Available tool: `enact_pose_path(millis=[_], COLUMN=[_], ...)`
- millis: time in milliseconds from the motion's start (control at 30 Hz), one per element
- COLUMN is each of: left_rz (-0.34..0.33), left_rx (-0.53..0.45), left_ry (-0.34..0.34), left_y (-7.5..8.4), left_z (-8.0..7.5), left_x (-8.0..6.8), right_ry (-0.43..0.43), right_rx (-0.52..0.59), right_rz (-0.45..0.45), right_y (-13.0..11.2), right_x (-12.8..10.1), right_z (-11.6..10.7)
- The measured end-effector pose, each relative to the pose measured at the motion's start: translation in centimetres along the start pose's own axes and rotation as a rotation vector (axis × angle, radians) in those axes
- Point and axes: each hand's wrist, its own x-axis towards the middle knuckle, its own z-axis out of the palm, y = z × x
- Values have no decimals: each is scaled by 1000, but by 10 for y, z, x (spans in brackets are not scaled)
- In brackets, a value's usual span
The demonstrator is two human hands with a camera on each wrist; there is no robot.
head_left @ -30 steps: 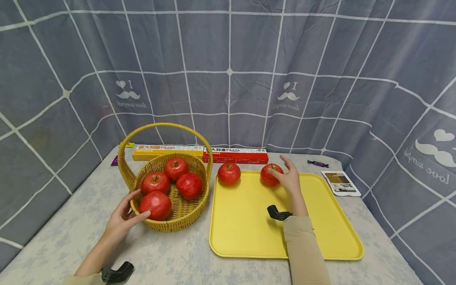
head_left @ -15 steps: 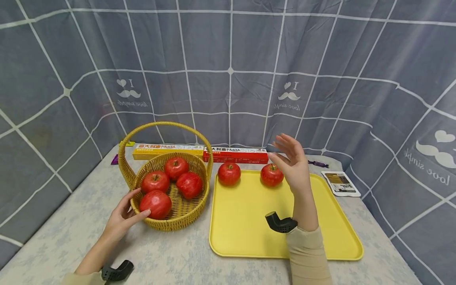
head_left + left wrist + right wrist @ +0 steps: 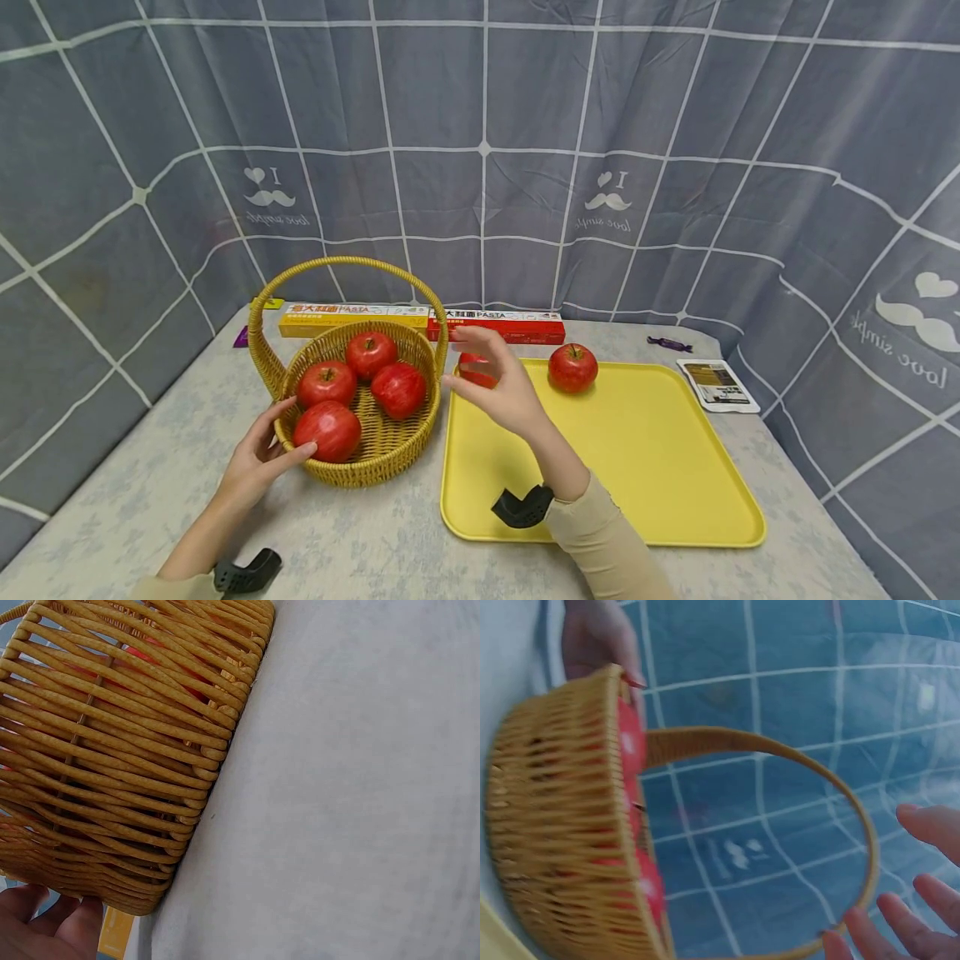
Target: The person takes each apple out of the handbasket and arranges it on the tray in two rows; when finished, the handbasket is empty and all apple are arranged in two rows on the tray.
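Observation:
A yellow wicker basket holds several red apples. My left hand grips its near left rim, the thumb over the edge beside the nearest apple. In the left wrist view, that hand's fingers lie against the woven side. Fingers spread and holding nothing, my right hand hovers over the back left corner of the yellow tray. It partly hides a red apple there. Another apple sits at the tray's back edge. The right wrist view shows the right-hand fingers near the basket handle.
Behind the basket and tray lie a yellow pasta box and a red one. A purple-wrapped candy and a white packet lie at right. The tall basket handle arches over the apples. A grey curtain hangs behind.
My right hand has let go of the apple at the tray's back edge, risen, and swung left toward the basket. The left hand and the basket have stayed put.

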Motion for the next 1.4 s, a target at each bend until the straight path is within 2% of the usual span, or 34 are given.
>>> enact_pose_path(millis=[233, 400, 533, 767, 933, 1100, 1233, 1400], left_rz=[-5, -4, 4, 5, -4, -5, -4, -4], left_rx=[1, -6, -6, 13, 19, 18, 14, 15], left_ry=[4, 4, 4, 1, 0, -3, 1, 5], left_y=[0, -1, 1, 0, 0, 1, 2, 2], left_z=[-1, 0, 0, 2, 3, 2, 1, 0], left_x=[-1, -2, -1, 1, 0, 0, -1, -2], right_ry=[-189, -218, -228, -310, -417, -538, -555, -533], right_rx=[-54, -66, -140, -293, -437, -472, -500, -592], right_rz=[123, 132, 154, 211, 207, 166, 168, 195], right_y=[33, 52, 55, 60, 65, 65, 67, 72], right_x=[-1, 2, 10, 26, 35, 41, 46, 49], right_z=[38, 52, 59, 74, 82, 83, 85, 93])
